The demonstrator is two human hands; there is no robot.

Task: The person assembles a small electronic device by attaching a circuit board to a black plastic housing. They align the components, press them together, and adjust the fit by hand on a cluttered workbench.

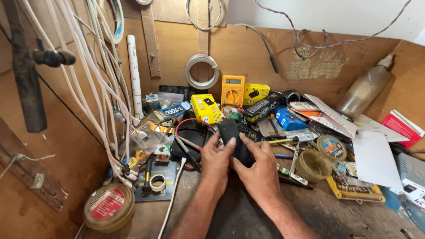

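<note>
Plywood walls box in a crowded table point(318, 208), with white cables point(104, 88) hanging down the left side and a coil of wire point(202, 71) pinned to the back panel. Both hands meet at centre over a dark mat. Left hand point(216, 164) and right hand point(259, 170) are clamped together on a small black device point(232, 137), held upright off the table surface; thumbs press on its near face, fingers wrap behind. Judgement: the two-handed grip steadies the casing so the thumbs can work along its edge or seam. The device sits between the two hands, its upper half projecting above the fingertips, its lower half hidden by them.

Nearby: a yellow multimeter point(233, 90) stands against the back wall, with its red lead looping down toward the hands. A yellow box point(206, 108) lies just left of it. A round tape tin point(109, 207) sits near the left front. A clear round tub point(312, 165) lies right of the right hand, and a yellow-handled screwdriver point(283, 140) lies just beyond the right hand, probably kept within easy reach.
</note>
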